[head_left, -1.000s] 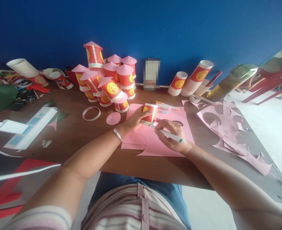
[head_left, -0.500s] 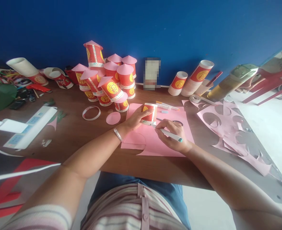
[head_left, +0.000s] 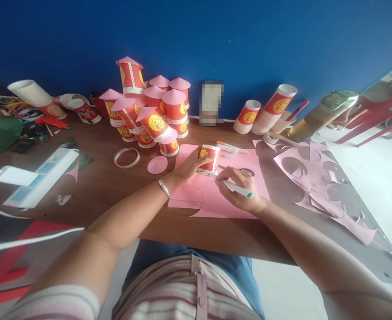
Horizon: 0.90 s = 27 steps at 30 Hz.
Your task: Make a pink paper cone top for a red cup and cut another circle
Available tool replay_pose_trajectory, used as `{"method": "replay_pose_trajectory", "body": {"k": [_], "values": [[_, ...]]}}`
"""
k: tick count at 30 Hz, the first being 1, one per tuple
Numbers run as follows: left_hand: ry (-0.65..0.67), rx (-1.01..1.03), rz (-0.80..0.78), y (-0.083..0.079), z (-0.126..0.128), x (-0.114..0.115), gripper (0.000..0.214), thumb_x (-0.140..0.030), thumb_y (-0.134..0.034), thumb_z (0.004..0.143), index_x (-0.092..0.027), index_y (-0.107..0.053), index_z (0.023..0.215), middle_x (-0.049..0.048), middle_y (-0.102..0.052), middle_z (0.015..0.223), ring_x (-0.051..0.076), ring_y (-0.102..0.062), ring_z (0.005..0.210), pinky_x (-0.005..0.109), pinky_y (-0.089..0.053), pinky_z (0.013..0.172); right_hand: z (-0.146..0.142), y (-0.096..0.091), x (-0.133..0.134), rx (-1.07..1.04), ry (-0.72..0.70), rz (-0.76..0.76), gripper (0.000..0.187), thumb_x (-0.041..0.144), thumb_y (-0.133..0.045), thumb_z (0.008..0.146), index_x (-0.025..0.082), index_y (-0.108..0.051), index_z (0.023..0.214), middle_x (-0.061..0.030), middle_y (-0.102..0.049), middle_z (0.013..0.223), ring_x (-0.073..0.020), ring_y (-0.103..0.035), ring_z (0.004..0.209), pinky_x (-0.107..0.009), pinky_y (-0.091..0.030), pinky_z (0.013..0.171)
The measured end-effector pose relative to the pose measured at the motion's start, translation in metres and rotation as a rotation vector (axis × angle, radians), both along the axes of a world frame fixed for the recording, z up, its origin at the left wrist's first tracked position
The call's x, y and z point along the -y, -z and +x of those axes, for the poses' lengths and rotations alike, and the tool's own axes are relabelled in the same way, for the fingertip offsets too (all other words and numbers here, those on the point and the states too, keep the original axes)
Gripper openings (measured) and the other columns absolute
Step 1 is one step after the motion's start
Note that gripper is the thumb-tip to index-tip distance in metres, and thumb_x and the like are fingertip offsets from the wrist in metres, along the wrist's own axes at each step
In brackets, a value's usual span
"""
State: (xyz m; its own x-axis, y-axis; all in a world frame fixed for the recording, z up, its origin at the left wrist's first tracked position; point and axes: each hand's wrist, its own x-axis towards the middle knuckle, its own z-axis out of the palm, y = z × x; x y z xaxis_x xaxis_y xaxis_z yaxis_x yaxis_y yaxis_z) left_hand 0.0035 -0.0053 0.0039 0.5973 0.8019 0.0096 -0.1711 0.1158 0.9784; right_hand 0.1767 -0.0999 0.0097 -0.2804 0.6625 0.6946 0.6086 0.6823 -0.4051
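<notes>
My left hand (head_left: 193, 165) is wrapped round a red paper cup (head_left: 208, 165) with a yellow emblem and a white strip, its thumb across the front. Between the fingers of my right hand (head_left: 241, 189) is a white marker with a green end (head_left: 236, 188). The marker's tip is at the cup's lower white band, where small marks show; whether it touches I cannot tell. Under both hands lies pink paper (head_left: 229, 206). On it are an orange-and-white marker (head_left: 232, 148), a small bluish block (head_left: 229, 156) and partly hidden scissors (head_left: 246, 171).
Red cups with pink cone roofs (head_left: 154, 124) stand clustered at the back left. A paper ring (head_left: 126, 158) and pink cone (head_left: 158, 165) lie nearby. Stacked cups (head_left: 272, 109), tape (head_left: 271, 138), a bottle (head_left: 324, 114) and pink scraps (head_left: 327, 186) are rightward; a power strip (head_left: 44, 178) lies left.
The cup in my left hand has shifted very slightly down and right. The marker in my right hand stays by its lower band, almost unmoved.
</notes>
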Motion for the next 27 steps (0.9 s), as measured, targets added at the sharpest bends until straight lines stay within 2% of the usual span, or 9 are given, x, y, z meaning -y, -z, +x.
{"method": "replay_pose_trajectory", "body": {"k": [8, 12, 19, 27], "values": [[-0.02, 0.006, 0.013, -0.0026, 0.0001, 0.0022, 0.045, -0.054, -0.082, 0.082, -0.019, -0.053, 0.085, -0.0015, -0.054, 0.075, 0.012, -0.05, 0.068, 0.025, -0.044, 0.064, -0.0005, 0.0025, 0.0004, 0.025, 0.009, -0.007, 0.014, 0.016, -0.058, 0.095, 0.025, -0.056, 0.084, 0.0034, -0.065, 0.066, -0.0121, -0.059, 0.053, -0.025, -0.044, 0.053], [-0.022, -0.002, 0.03, -0.0038, 0.0003, 0.0027, 0.045, -0.054, -0.082, 0.082, -0.019, -0.054, 0.085, -0.0001, -0.056, 0.077, 0.013, -0.052, 0.071, 0.027, -0.045, 0.066, -0.0004, 0.0022, 0.0001, 0.027, 0.008, -0.011, 0.013, 0.016, -0.059, 0.095, 0.025, -0.057, 0.085, 0.0032, -0.067, 0.067, -0.0123, -0.06, 0.054, -0.024, -0.045, 0.054], [-0.046, -0.035, 0.037, 0.0052, 0.0002, -0.001, 0.047, -0.055, -0.082, 0.08, -0.018, -0.057, 0.094, 0.0027, -0.064, 0.086, 0.016, -0.06, 0.077, 0.027, -0.048, 0.067, -0.0012, 0.0033, -0.0001, 0.026, 0.005, -0.037, 0.013, 0.017, -0.059, 0.095, 0.025, -0.058, 0.085, 0.0026, -0.068, 0.068, -0.0128, -0.062, 0.056, -0.024, -0.046, 0.055], [-0.023, -0.018, 0.019, 0.0, -0.0003, 0.0005, 0.048, -0.054, -0.083, 0.079, -0.018, -0.057, 0.096, 0.0035, -0.067, 0.089, 0.017, -0.063, 0.08, 0.027, -0.05, 0.068, -0.0001, 0.0051, -0.0013, 0.034, -0.002, -0.048, 0.012, 0.017, -0.059, 0.095, 0.025, -0.059, 0.086, 0.002, -0.07, 0.071, -0.013, -0.065, 0.059, -0.024, -0.045, 0.055]]}}
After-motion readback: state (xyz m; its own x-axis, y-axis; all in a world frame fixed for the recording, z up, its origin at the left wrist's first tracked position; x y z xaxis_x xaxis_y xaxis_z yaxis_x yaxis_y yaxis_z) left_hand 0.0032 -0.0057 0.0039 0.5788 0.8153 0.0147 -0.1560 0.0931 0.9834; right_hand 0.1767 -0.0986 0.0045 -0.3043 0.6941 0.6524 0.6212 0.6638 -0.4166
